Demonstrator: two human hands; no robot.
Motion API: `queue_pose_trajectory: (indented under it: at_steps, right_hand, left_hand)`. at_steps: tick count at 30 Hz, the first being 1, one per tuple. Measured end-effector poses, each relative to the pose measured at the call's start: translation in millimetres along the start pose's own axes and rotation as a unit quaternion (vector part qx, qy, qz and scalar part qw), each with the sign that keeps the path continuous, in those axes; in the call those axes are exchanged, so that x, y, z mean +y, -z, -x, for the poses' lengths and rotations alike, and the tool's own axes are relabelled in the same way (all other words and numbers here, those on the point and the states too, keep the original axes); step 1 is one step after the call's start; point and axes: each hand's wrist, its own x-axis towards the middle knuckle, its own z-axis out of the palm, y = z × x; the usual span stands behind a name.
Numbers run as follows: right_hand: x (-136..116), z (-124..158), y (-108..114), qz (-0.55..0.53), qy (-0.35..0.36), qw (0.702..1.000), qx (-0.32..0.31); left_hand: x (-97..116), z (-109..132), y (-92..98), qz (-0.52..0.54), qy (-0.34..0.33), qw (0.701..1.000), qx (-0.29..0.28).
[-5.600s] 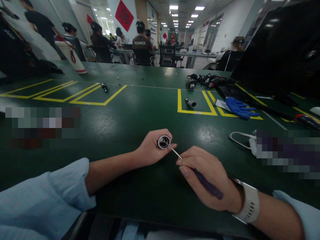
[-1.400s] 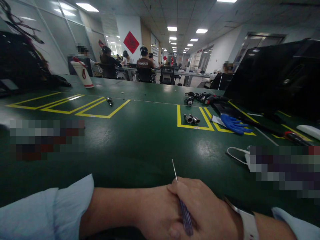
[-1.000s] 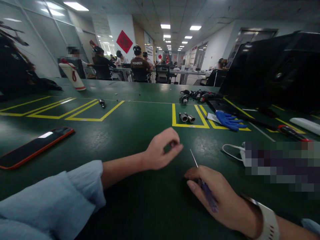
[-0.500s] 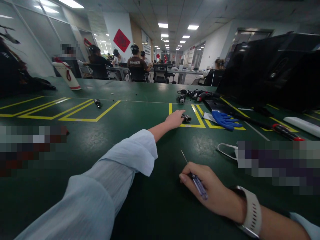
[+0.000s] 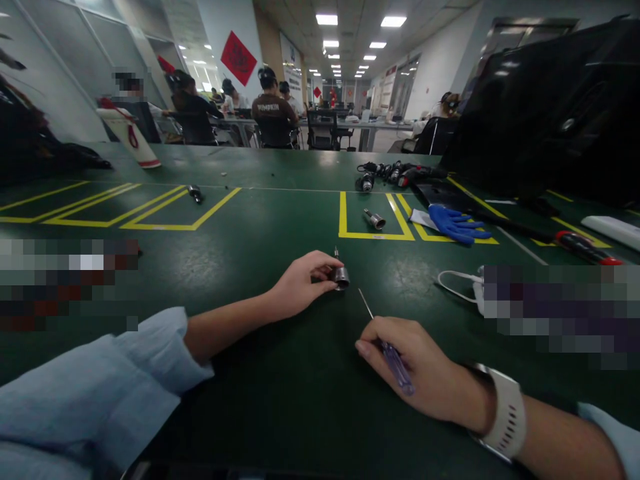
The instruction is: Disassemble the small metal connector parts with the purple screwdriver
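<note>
My left hand [image 5: 305, 283] pinches a cup-shaped metal hole saw [image 5: 341, 277] by its side, just above the green table; its thin shank points up and away. In my right hand [image 5: 413, 360] is a slim screwdriver with a clear purple handle [image 5: 397, 368]. Its thin metal shaft [image 5: 365, 303] points forward and left, toward the piece in my left hand but apart from it. A second, similar hole saw [image 5: 375, 219] lies on its side inside a yellow taped box ahead.
A blue glove [image 5: 457, 223] and a tangle of dark tools and cables [image 5: 395, 175] lie at the back right. A red-and-black handle [image 5: 585, 248] is farther right. Another small metal piece [image 5: 195, 193] lies back left, beyond it a white cup [image 5: 131, 137]. People sit at far desks.
My left hand has drawn back from the taped box toward me, carrying one hole saw; the other stays in the box. My right hand keeps the screwdriver almost still. The view has shifted slightly.
</note>
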Motion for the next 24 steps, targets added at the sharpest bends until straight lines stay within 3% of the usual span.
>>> queue_pose_trajectory:
  at_steps: [5,14,19,21,24]
  right_hand:
    - [-8.9,1.4,-4.4,0.054,0.057,0.996,-0.036]
    - [-14.3,-8.2,-14.1,0.207,0.13,0.962,-0.125]
    - [-12.0,-6.2,-7.7,0.09,0.131,0.987,-0.001]
    - [-12.0,-3.9,-4.3,0.014,0.117,0.991,0.061]
    - [-12.0,-2.9,-2.0,-0.105,0.048,0.986,0.121]
  left_hand:
    - [22.0,41.5,1.7,-0.107,-0.042,0.993,0.005]
    - [20.1,52.6,-0.5,-0.265,-0.192,0.945,0.021]
    - [15.4,50.8,1.7,-0.295,-0.234,0.925,0.05]
    - [14.0,48.6,2.5,-0.271,-0.218,0.936,0.065]
    - [12.6,44.2,3.5,-0.156,-0.143,0.971,0.112]
